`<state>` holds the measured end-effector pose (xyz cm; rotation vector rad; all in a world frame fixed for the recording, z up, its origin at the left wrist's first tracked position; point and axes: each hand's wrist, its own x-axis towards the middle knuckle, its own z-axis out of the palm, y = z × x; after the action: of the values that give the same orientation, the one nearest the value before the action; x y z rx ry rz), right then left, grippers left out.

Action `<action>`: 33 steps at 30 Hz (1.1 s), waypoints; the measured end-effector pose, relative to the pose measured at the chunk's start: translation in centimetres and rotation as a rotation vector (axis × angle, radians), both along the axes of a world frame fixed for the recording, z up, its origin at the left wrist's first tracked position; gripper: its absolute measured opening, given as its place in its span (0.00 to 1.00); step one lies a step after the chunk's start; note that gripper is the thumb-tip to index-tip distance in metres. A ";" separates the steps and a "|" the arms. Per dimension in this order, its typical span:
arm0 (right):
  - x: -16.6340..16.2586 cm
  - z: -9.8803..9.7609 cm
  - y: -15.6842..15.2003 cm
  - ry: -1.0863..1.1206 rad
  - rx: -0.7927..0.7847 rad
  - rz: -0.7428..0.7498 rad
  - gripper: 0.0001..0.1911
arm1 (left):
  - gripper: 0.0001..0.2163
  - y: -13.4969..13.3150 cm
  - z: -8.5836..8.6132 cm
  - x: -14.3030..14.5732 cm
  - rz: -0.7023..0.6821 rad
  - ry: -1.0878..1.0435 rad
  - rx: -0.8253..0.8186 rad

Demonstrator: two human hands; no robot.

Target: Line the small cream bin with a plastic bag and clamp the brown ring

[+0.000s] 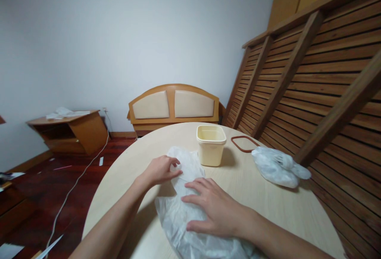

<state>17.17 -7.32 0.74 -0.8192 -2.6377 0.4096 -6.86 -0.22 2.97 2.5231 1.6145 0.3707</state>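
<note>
A crumpled, translucent white plastic bag (pixel 181 211) lies stretched over the near middle of the round table (pixel 127 179). My left hand (pixel 162 169) is at the bag's upper left edge, with thumb and fingers curled in a pinch on the plastic. My right hand (pixel 211 203) rests on the bag's middle, its fingers spread apart. Just beyond the bag stands a pale yellow square bin (pixel 210 153), upright, with its top uncovered. The part of the bag beneath my right palm is hidden.
A reddish-brown rounded frame (pixel 245 150) lies right of the bin. Nearer the right edge sits a knotted white plastic bag bundle (pixel 276 167). Slatted wooden panels (pixel 327 92) lean along the right side. A headboard (pixel 174 106) stands behind the table; a cable (pixel 80 177) crosses the floor.
</note>
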 end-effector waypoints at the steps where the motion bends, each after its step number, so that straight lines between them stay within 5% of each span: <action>1: 0.2 -0.3 0.3 -0.028 0.005 0.012 0.29 | 0.14 0.0 0.0 0.1 0.013 0.024 -0.022; 5: 1.7 -0.8 2.4 -0.133 -0.006 0.058 0.13 | 0.11 -0.2 0.3 0.1 0.058 0.077 -0.042; 7: 2.6 -0.4 3.3 -0.160 0.011 0.046 0.16 | 0.12 -0.2 0.4 -0.1 0.036 0.044 -0.021; 12: 3.9 1.1 4.0 -0.117 0.087 -0.170 0.08 | 0.25 0.0 -0.4 -0.3 -0.237 -0.073 0.135; 16: 2.9 1.0 3.5 -0.074 0.141 -0.432 0.12 | 0.27 0.1 -1.4 0.3 -0.343 -0.066 0.114; 23: 1.0 -2.4 2.5 -0.086 -0.077 -0.557 0.33 | 0.18 -1.0 -1.5 1.6 -0.332 -0.036 0.006; 33: 1.3 -1.7 3.2 -0.156 0.012 -0.461 0.13 | 0.19 1.4 1.0 4.9 -0.313 -0.288 0.539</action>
<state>18.50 -4.16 -0.91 -1.4603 -2.4709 0.2111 -1.98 1.22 4.01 2.8469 1.0967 1.1997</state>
